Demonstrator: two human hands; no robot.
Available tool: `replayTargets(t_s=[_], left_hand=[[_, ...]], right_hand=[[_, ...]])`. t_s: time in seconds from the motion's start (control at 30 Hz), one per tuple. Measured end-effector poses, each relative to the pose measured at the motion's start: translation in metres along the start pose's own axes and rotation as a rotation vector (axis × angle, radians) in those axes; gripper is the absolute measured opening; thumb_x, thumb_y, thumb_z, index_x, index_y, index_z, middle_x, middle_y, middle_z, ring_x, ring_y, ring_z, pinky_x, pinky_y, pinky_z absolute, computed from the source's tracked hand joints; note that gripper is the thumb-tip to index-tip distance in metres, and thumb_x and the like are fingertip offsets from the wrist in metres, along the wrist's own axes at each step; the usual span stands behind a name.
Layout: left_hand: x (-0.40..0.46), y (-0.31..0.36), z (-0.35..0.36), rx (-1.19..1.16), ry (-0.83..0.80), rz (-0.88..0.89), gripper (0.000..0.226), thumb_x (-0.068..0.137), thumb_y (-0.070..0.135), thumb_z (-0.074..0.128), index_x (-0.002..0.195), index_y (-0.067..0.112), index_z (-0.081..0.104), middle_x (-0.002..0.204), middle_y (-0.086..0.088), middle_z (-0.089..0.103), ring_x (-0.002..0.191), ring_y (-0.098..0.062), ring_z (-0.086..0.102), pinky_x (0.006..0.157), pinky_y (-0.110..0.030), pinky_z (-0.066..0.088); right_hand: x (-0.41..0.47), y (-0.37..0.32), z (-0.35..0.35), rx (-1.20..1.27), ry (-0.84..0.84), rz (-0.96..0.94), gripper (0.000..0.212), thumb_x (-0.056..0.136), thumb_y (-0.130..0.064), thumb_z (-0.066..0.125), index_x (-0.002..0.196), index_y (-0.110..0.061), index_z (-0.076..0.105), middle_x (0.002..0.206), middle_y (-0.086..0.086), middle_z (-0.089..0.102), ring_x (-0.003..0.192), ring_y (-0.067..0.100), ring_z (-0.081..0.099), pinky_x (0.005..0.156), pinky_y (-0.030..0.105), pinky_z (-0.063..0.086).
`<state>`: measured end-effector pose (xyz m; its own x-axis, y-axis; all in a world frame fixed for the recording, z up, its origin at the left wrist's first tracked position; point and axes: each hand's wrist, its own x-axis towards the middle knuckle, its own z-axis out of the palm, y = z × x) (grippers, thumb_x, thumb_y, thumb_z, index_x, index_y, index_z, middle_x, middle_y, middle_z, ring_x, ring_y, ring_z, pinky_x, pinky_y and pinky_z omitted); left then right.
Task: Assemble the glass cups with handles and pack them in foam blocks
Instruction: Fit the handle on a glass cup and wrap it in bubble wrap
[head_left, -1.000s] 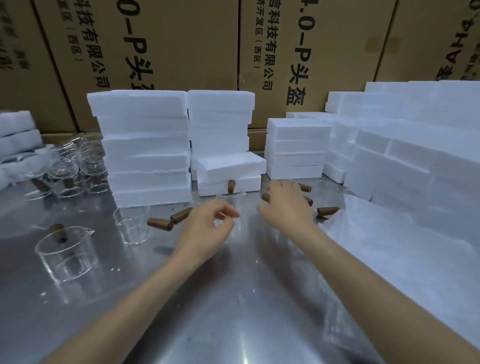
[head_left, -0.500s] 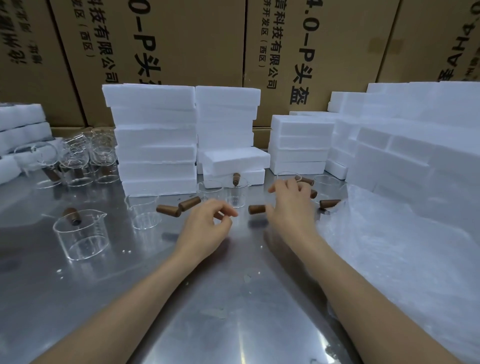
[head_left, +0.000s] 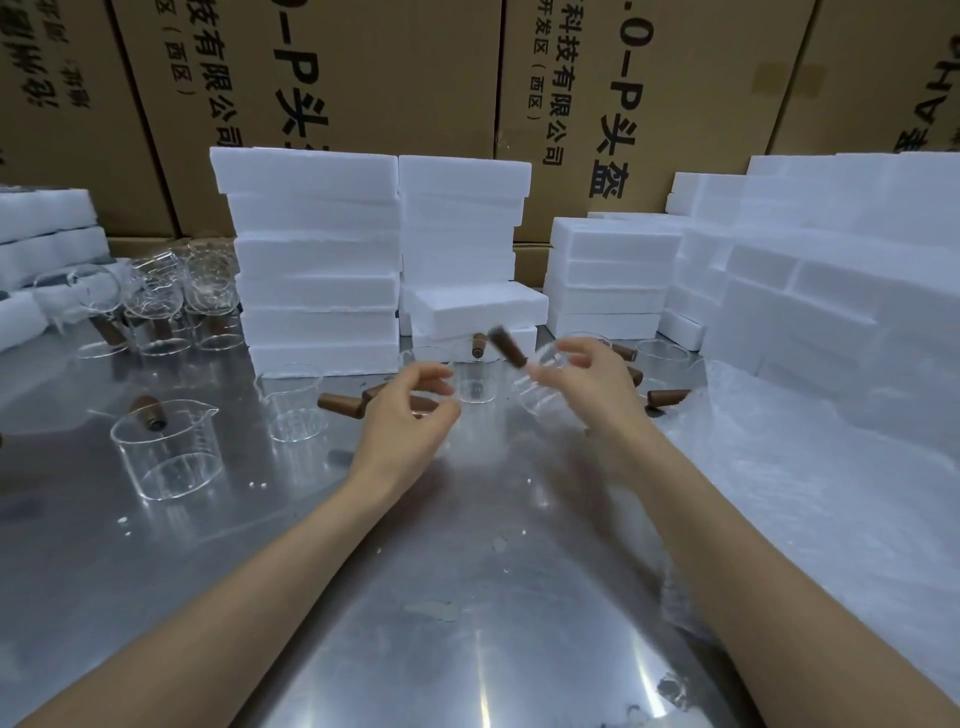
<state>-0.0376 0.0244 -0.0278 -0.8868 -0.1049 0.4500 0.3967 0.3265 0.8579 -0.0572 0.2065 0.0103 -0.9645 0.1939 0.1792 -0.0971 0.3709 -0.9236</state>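
Note:
My right hand (head_left: 589, 382) holds a clear glass cup (head_left: 540, 387) lifted off the steel table, blurred by motion. A brown wooden handle (head_left: 506, 345) sticks up and to the left from it. My left hand (head_left: 410, 415) hovers just left of it, its fingers curled round what looks like a small brown handle piece (head_left: 423, 402). More empty cups stand on the table: one at the left (head_left: 163, 449), one nearer the middle (head_left: 293, 402), one behind my hands (head_left: 478, 382). Loose handles (head_left: 340, 402) lie among them. White foam blocks (head_left: 311, 260) are stacked behind.
Assembled cups (head_left: 156, 306) cluster at the back left. Further foam stacks (head_left: 608, 275) and a big foam pile (head_left: 831, 291) fill the back and right. A plastic sheet (head_left: 779, 493) covers the table's right side. Cardboard boxes (head_left: 363, 78) form the back wall.
My right hand has picked a cup with a handle off the table and raised it toward the left hand. The left hand has stayed almost in place.

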Motion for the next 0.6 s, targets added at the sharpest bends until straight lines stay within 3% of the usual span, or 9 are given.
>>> replayTargets(t_s=[0.1,0.17,0.27,0.33,0.4,0.5,0.6], left_hand=[[-0.005,0.005,0.002,-0.054,-0.045,0.018,0.051,0.077,0.041,0.075,0.12,0.028,0.051,0.111,0.012,0.06,0.096,-0.001,0.06,0.079,-0.014,0.045],[-0.011,0.008,0.007,-0.004,-0.105,0.053,0.075,0.067,0.058,0.076,0.128,0.036,0.04,0.125,0.014,0.053,0.11,0.0,0.054,0.09,-0.016,0.042],[-0.015,0.011,0.015,0.017,-0.12,0.091,0.094,0.061,0.067,0.074,0.139,0.038,0.029,0.136,0.017,0.046,0.122,0.002,0.045,0.098,-0.015,0.034],[-0.014,0.011,0.014,-0.024,-0.057,0.103,0.088,0.062,0.063,0.073,0.136,0.037,0.033,0.129,0.018,0.051,0.119,0.003,0.049,0.093,-0.009,0.035],[-0.01,0.01,0.01,-0.03,-0.004,0.123,0.073,0.063,0.056,0.071,0.126,0.036,0.041,0.122,0.015,0.056,0.114,0.0,0.055,0.094,-0.016,0.043],[-0.006,0.005,0.005,0.01,-0.048,0.157,0.064,0.07,0.037,0.079,0.124,0.029,0.045,0.123,0.01,0.057,0.115,-0.009,0.056,0.101,-0.035,0.046],[-0.002,0.002,-0.002,0.122,-0.104,0.258,0.066,0.072,0.024,0.083,0.126,0.031,0.044,0.126,0.012,0.055,0.121,-0.007,0.053,0.104,-0.034,0.043]], right_hand=[[-0.005,-0.007,0.002,0.871,-0.235,0.275,0.032,0.087,-0.025,0.062,0.116,-0.012,0.06,0.107,0.004,0.058,0.098,0.019,0.06,0.082,0.03,0.051],[-0.011,-0.005,0.011,1.07,-0.334,0.342,0.022,0.089,-0.026,0.058,0.103,-0.009,0.062,0.104,0.008,0.058,0.099,0.025,0.062,0.081,0.032,0.053],[-0.02,-0.004,0.027,1.118,-0.474,0.347,0.026,0.089,-0.027,0.054,0.092,-0.006,0.069,0.1,0.013,0.064,0.096,0.029,0.065,0.089,0.036,0.052],[-0.023,-0.003,0.031,1.087,-0.543,0.334,0.03,0.09,-0.027,0.053,0.106,-0.006,0.066,0.104,0.013,0.068,0.1,0.029,0.066,0.095,0.038,0.049],[-0.024,-0.003,0.032,1.028,-0.565,0.297,0.036,0.09,-0.025,0.053,0.119,-0.006,0.061,0.115,0.011,0.063,0.109,0.027,0.061,0.102,0.04,0.045],[-0.023,-0.004,0.032,0.861,-0.427,0.218,0.024,0.086,-0.033,0.059,0.1,-0.015,0.068,0.102,0.002,0.064,0.102,0.021,0.062,0.091,0.038,0.051],[-0.02,-0.007,0.028,0.584,-0.136,0.149,0.038,0.087,-0.054,0.052,0.096,-0.018,0.063,0.09,-0.001,0.059,0.086,0.016,0.059,0.07,0.029,0.05]])
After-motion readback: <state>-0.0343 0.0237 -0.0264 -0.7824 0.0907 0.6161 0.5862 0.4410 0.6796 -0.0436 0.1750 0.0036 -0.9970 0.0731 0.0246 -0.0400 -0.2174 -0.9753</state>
